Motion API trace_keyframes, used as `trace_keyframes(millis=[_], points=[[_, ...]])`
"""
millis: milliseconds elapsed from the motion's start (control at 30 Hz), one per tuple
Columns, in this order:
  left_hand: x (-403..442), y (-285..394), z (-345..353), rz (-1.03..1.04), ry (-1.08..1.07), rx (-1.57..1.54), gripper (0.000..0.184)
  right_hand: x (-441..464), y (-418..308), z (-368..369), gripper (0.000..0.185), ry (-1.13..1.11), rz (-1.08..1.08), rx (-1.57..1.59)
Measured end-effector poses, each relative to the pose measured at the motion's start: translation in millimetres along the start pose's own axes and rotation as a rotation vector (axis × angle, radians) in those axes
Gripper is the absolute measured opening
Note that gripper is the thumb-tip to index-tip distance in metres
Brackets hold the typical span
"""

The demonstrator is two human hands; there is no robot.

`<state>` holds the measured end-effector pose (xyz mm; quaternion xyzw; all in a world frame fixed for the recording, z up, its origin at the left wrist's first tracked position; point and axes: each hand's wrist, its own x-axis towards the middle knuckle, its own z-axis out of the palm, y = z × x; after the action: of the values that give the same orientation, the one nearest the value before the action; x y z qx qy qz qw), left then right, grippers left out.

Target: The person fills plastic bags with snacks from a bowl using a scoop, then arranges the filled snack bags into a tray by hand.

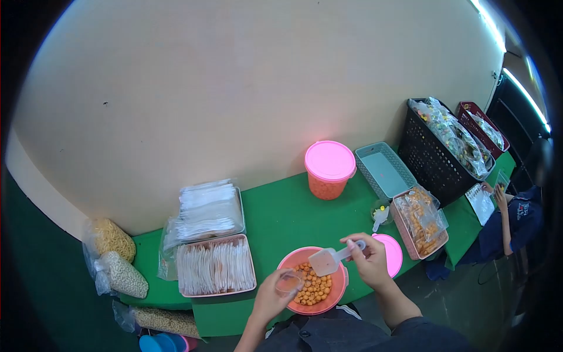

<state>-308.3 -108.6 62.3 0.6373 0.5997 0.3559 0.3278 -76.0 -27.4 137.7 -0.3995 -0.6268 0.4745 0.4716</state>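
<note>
Translucent plastic forms the scoop [324,262] pinched by its handle in the right grip [358,251], its blade over the pink tub [336,295] of round orange snacks [312,286], while the left grip [282,289] curls its fingers around a small clear cup [289,282] above the tub's left side. Just beside the tub, a pink lid [390,256] lies on the green surface [281,211], near a basket of bagged snacks [420,223]; a lidded pink bucket [329,170] stands farther back by the wall [223,88].

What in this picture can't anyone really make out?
All in the head view:
- Round orange pieces directly behind the scoop: hidden by it.
- Clear cup: partly covered by the left hand's fingers; whether anything is inside is unclear.
- Any print on the white packets: too small.
- Blue container: cut off by the bottom edge.
</note>
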Motion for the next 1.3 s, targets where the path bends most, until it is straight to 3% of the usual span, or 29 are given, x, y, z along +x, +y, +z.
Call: trace_keyframes(millis=[67, 100, 167, 200, 267, 300, 367, 467, 600, 667, 767, 1067, 1300], points=[[0.4, -6.4, -6.1, -0.081, 0.083, -0.301, 0.052, 8.1, 7.1, -0.2, 0.021, 0.024, 0.082, 0.008], [0.3, -6.8, -9.2, -0.082, 0.083, -0.301, 0.052, 10.2, 17.2, 1.7, 0.021, 0.023, 0.082, 0.008], [0.9, -5.8, -16.3, 0.013, 0.297, -0.616, 0.059, 13.8, 50.4, 9.7, 0.023, -0.123, 0.184, -0.026], [0.7, -5.2, -20.6, 0.012, 0.299, -0.615, 0.059, 13.9, 69.2, 15.7, 0.023, -0.125, 0.184, -0.025], [0.4, -4.9, -28.3, 0.068, 0.323, -1.028, 0.069, 12.8, 106.2, 30.6, 0.022, -0.335, 0.357, -0.136], [0.0, -6.4, -29.8, 0.069, 0.324, -1.027, 0.069, 13.9, 116.3, 38.2, 0.022, -0.336, 0.356, -0.135], [-1.4, -9.8, -30.9, 0.116, 0.341, -1.145, 0.073, 14.5, 136.3, 53.5, 0.020, -0.481, 0.283, -0.451], [-5.4, -10.1, -33.5, 0.128, 0.336, -1.197, 0.072, 9.3, 225.0, 78.8, 0.020, -0.676, 0.348, -0.541], [-8.1, -5.8, -38.3, 0.163, 0.342, -1.125, 0.072, 10.4, 212.5, 87.0, 0.021, -0.838, 0.308, -0.555], [-9.4, -2.3, -40.6, 0.137, 0.368, -1.092, 0.072, 13.4, 214.4, 82.9, 0.022, -0.845, 0.587, -0.233], [-9.8, -10.5, -41.1, 0.133, 0.387, -1.052, 0.071, 12.4, 228.1, 75.9, 0.023, -0.845, 0.754, -0.172], [-5.0, -10.6, -34.4, 0.084, 0.347, -1.008, 0.071, 0.3, 214.0, 71.9, 0.027, -0.988, 0.785, -0.150], [-10.2, -13.5, -37.7, 0.090, 0.411, -0.969, 0.070, 3.0, 194.7, 56.1, 0.028, -0.756, 0.737, -0.003]])
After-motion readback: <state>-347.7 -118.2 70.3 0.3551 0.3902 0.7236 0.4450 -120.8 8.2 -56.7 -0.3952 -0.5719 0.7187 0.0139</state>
